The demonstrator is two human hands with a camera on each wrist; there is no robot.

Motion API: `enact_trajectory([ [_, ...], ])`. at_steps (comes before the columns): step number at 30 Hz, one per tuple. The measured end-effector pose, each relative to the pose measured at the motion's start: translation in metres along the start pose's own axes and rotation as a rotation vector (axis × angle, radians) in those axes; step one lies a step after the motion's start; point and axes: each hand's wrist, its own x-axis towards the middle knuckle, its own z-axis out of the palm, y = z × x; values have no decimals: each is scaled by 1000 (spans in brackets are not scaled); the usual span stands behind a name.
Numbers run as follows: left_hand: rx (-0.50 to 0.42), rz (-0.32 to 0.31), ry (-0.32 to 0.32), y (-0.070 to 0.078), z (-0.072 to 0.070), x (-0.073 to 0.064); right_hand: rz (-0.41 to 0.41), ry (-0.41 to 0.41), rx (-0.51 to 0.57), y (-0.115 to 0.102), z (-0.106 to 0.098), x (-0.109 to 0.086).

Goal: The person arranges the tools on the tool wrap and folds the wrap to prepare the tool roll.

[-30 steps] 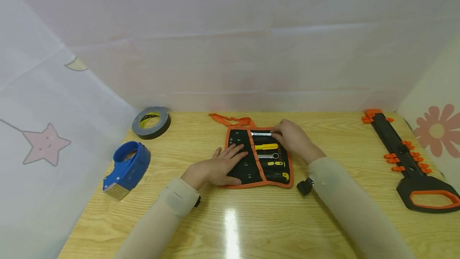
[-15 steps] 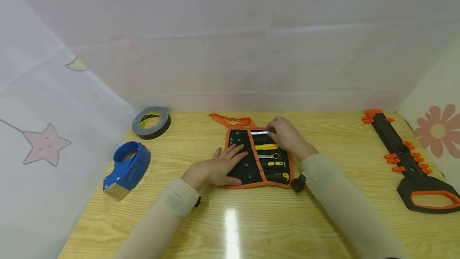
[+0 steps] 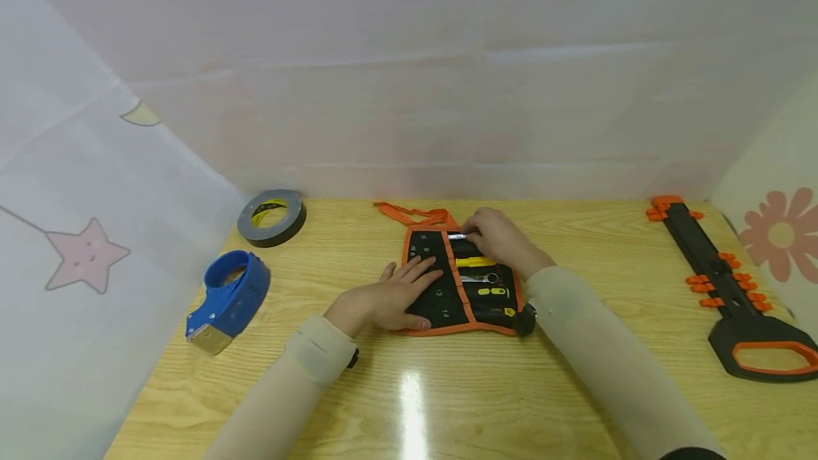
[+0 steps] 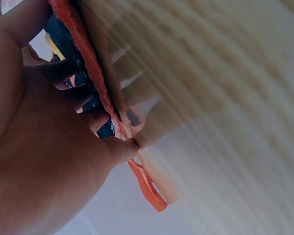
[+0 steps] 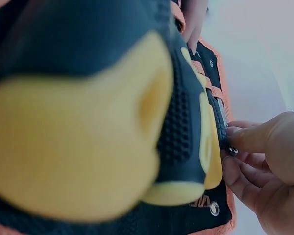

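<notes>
A black tool roll (image 3: 455, 314) with orange edging lies unrolled on the table. My left hand (image 3: 391, 302) rests on its left part, fingers straight and spread. At the top pocket, my right hand (image 3: 503, 241) pinches a silver wrench (image 3: 456, 236) between thumb and fingers; its left end enters under the orange strap. In the right wrist view, my right hand (image 5: 279, 166) covers most of that wrench. Below it in the roll sit a yellow-handled tool (image 3: 473, 262), a second wrench (image 3: 478, 278) and black-and-yellow handles (image 3: 492, 292). One large handle (image 5: 68, 152) looms close there.
At the left stand a blue tape dispenser (image 3: 238, 294) and a roll of grey tape (image 3: 295, 222). A black-and-orange long-handled tool (image 3: 709, 261) lies at the right. Orange ties (image 3: 415, 216) trail behind the tool roll. A pale cloth wall (image 3: 396, 112) borders the table.
My right hand has moved left along the top pocket with the wrench, and less of the wrench shows now. My left hand has stayed in place on the roll.
</notes>
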Motion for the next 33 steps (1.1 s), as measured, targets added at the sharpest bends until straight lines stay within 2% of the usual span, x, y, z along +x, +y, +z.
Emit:
enact_trajectory([
  [7, 8, -5, -8, 2, 0, 2, -52, -8, -39, -5, 3, 7],
  [19, 16, -3, -7, 2, 1, 7, -49, -50, -49, -1, -2, 3],
  [26, 27, -7, 10, 3, -1, 4, -55, -39, -27, 5, -10, -13],
  [33, 44, 6, 73, -1, 1, -5, -111, 39, 4, 15, -16, -47],
])
